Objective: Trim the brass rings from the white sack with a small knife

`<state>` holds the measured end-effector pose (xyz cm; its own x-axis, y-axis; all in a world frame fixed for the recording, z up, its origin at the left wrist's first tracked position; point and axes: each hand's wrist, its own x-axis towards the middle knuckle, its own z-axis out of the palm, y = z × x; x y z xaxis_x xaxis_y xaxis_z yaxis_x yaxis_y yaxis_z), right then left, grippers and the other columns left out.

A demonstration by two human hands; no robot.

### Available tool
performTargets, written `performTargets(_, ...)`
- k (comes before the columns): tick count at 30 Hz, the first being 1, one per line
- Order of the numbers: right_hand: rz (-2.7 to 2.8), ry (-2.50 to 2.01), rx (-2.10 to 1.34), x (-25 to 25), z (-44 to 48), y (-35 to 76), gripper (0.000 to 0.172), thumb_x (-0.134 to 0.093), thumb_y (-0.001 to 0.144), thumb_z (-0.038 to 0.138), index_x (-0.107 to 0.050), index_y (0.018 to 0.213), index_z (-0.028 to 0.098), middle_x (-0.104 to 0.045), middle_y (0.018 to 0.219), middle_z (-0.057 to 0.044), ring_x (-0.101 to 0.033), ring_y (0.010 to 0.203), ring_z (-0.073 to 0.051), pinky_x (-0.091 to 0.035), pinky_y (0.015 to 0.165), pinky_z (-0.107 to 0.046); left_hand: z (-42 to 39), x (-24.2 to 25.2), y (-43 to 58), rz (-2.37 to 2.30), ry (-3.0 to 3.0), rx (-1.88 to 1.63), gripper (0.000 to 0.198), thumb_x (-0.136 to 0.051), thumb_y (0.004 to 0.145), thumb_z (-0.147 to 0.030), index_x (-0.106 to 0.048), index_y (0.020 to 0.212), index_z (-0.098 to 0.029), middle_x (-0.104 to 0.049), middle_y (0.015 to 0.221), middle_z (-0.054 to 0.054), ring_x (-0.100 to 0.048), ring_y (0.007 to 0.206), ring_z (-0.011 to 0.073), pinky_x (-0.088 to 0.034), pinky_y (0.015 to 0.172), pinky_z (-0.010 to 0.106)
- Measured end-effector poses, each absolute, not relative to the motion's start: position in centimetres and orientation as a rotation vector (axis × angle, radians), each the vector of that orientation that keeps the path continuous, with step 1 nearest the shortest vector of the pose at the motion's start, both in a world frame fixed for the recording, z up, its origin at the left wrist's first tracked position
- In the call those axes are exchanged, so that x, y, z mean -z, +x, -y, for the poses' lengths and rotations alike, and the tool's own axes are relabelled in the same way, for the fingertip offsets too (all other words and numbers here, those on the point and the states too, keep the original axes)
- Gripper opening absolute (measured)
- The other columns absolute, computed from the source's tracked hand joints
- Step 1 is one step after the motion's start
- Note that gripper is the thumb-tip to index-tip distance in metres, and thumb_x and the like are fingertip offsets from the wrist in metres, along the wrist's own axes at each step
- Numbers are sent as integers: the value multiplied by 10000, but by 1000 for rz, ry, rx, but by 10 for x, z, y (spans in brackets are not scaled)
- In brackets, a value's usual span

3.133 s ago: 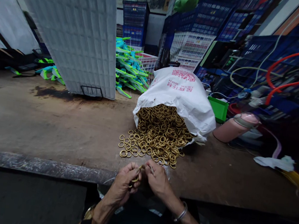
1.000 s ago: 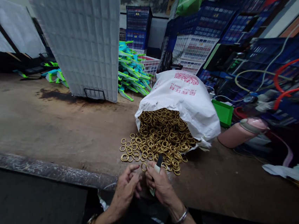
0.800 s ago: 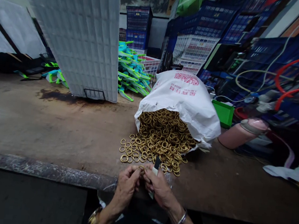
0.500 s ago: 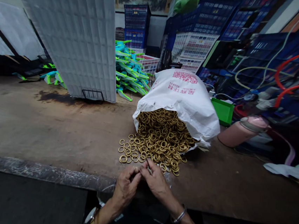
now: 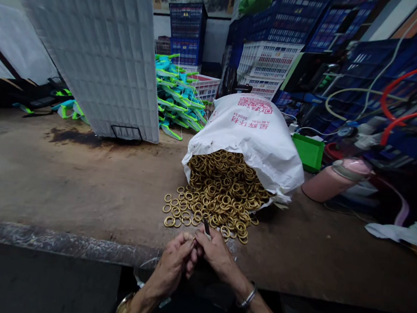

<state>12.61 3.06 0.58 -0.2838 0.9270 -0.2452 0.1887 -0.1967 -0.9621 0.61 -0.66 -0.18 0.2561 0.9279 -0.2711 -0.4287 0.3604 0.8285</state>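
Observation:
My left hand [image 5: 175, 257] and my right hand [image 5: 217, 254] meet at the table's front edge, fingertips close together. A small knife [image 5: 206, 226] with a dark blade sticks up from my right hand, whose fingers are closed around it. The left fingers are pinched; whatever they hold is too small and covered to make out. Just beyond both hands lies a heap of brass-coloured rings [image 5: 213, 206]. More of them fill the mouth of a white woven sack [image 5: 255, 126] lying on its side, with red print on top.
A tall white ribbed panel [image 5: 93, 52] stands at the left on the table [image 5: 62, 182]. Behind are green and blue plastic pieces [image 5: 179, 97] and stacked blue crates [image 5: 185, 31]. To the right sit a green tray [image 5: 308, 151], a pink bottle [image 5: 335, 178] and orange hoses [image 5: 392, 105].
The left hand has turned a little, its lower fingers now showing near the right hand. The knife's blade stands out more clearly. The whole view has shifted slightly.

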Motion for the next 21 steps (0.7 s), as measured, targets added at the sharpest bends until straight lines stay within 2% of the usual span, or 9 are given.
performTargets(2, 1504, -1384, -1479, -7, -31, 128, 249, -364, 798, 329, -427, 598, 195, -469, 466, 47, -447, 466, -94, -339, 506, -204, 6, 0, 6, -900, 731, -1036, 261, -513, 801, -398, -481, 708, -156, -476, 572, -47, -335, 387, 27, -282, 379, 154)
performTargets(4, 1629, -1492, -1284, -7, -31, 131, 254, -335, 808, 301, -440, 603, 193, -489, 509, 32, -449, 495, -99, -328, 519, -208, 5, -2, 5, -969, 748, -1017, 275, -525, 790, -411, -468, 693, -159, -466, 548, -56, -354, 386, 28, -298, 388, 154)
performTargets(7, 1952, -1612, -906, -2, -27, 137, 158, -359, 762, 182, -510, 718, 190, -553, 614, 8, -473, 561, -111, -294, 551, -219, 4, -1, 3, -1054, 747, -998, 280, -544, 766, -433, -449, 720, -173, -483, 552, -62, -379, 390, 31, -318, 399, 153)
performTargets(9, 2169, -1638, -762, 2, -23, 139, 211, -386, 697, 114, -535, 822, 198, -589, 674, 0, -500, 600, -122, -272, 565, -228, 3, 0, 2, -1068, 751, -1000, 281, -556, 751, -434, -432, 736, -183, -508, 576, -60, -390, 399, 32, -330, 410, 154)
performTargets(16, 2418, -1721, -635, 4, -19, 141, 314, -388, 658, 79, -517, 918, 198, -611, 735, -14, -534, 661, -148, -243, 576, -247, 0, 0, -1, -1139, 851, -993, 310, -568, 708, -456, -417, 692, -186, -512, 548, -61, -401, 393, 40, -316, 395, 156)
performTargets(21, 2478, -1759, -552, 7, -17, 135, 310, -400, 689, 104, -502, 974, 170, -612, 763, -48, -546, 712, -181, -246, 577, -260, 6, -2, -7, -1088, 794, -975, 316, -567, 725, -455, -405, 676, -188, -461, 518, -76, -342, 364, 31, -298, 368, 155)
